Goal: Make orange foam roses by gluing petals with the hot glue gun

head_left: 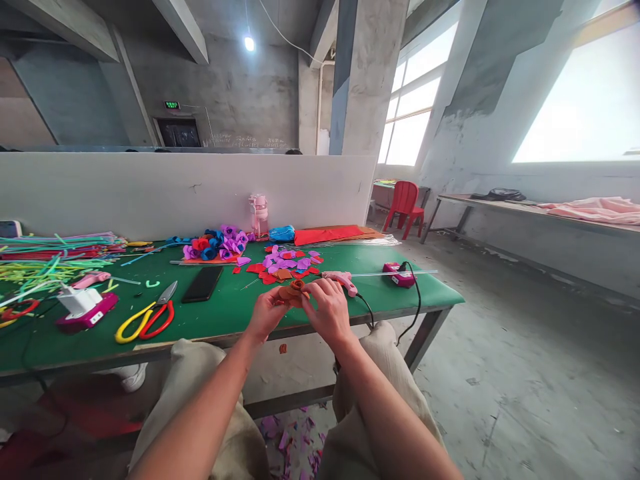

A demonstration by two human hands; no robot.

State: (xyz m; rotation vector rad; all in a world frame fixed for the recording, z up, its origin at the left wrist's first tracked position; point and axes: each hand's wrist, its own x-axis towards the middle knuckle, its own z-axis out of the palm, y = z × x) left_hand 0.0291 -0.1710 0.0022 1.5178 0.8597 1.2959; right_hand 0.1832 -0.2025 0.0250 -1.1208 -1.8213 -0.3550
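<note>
Between both hands, just above the table's front edge, is a brown paper flower (294,291) with a rolled centre. My left hand (267,311) pinches its left side, and my right hand (327,308) closes on its right side. A pink glue gun (343,281) lies right behind my right hand, a clear glue stick (385,273) reaching out from it. Beyond the hands is a loose pile of purple, red and brown petal pieces (283,264). Finished-looking purple, blue and red flowers (215,244) are heaped further back to the left.
Scissors (153,317) with red and yellow handles and a black phone (202,285) lie left on the green table (240,320). A magenta power strip (399,274) with a cord sits right; another (88,316) stands left. Coloured stems (55,257), a pink bottle (259,217) and red paper (327,235) lie beyond.
</note>
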